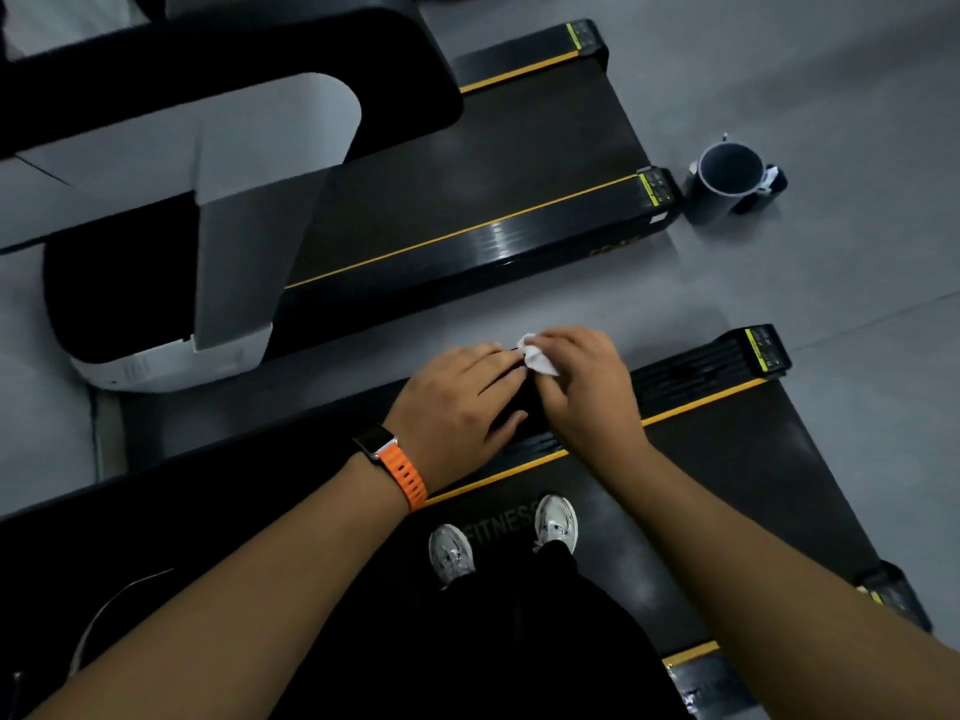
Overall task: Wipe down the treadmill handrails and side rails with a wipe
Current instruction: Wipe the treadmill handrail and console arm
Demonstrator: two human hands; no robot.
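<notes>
— Two hands meet on the black handrail [522, 407]. Which one holds the wipe [537, 358]?
— The right hand [587, 392] pinches the white wipe at the rail's end; the left hand [457, 407] lies flat beside it, fingers relaxed, grasping nothing.

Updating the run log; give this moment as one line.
right hand: pinches wipe | left hand: rests on handrail | shoes: on belt

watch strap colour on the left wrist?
Orange, with a dark watch face; the watch strap sits on the left wrist, clearest in the head view.
</notes>
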